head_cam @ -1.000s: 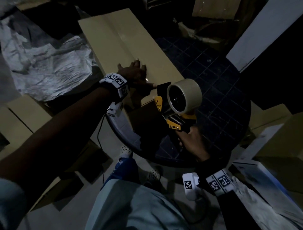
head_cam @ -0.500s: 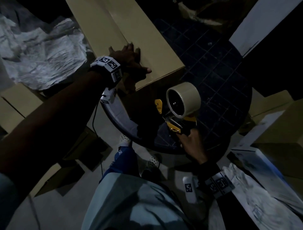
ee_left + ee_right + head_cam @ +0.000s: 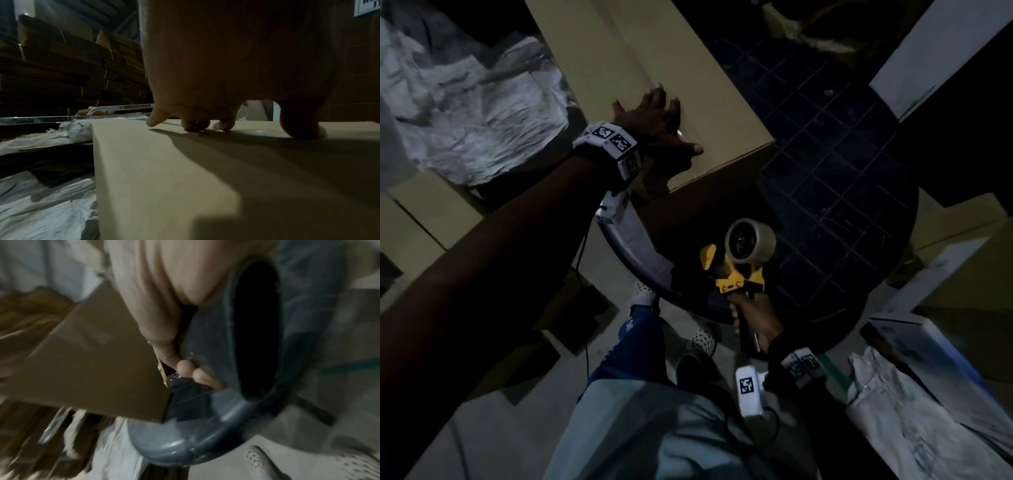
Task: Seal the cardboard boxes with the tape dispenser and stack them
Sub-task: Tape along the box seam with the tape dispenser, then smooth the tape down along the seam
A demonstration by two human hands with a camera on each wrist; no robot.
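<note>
A long tan cardboard box [image 3: 626, 65] lies on a dark round table [image 3: 835, 178], its near end over the table's left rim. My left hand [image 3: 654, 120] rests flat on the box top near that end, fingers spread, fingertips [image 3: 224, 125] touching the cardboard [image 3: 164, 178]. My right hand [image 3: 755, 317] grips the handle of a yellow tape dispenser [image 3: 739, 274] with a tan tape roll [image 3: 751, 241], held below and to the right of the box's near end, apart from it. The right wrist view is blurred; its fingers [image 3: 185, 368] curl round the handle beside the box corner [image 3: 92, 369].
Crumpled white plastic sheeting [image 3: 465, 113] lies left of the box. Flat and stacked cardboard [image 3: 61, 65] stands behind, more boxes [image 3: 969, 274] at the right. White boards [image 3: 935, 51] lean at the upper right. My legs and white shoes [image 3: 643, 294] are under the table's near edge.
My right hand has pulled the tape dispenser down and away from the box's near end. My left hand has stayed flat on the box top.
</note>
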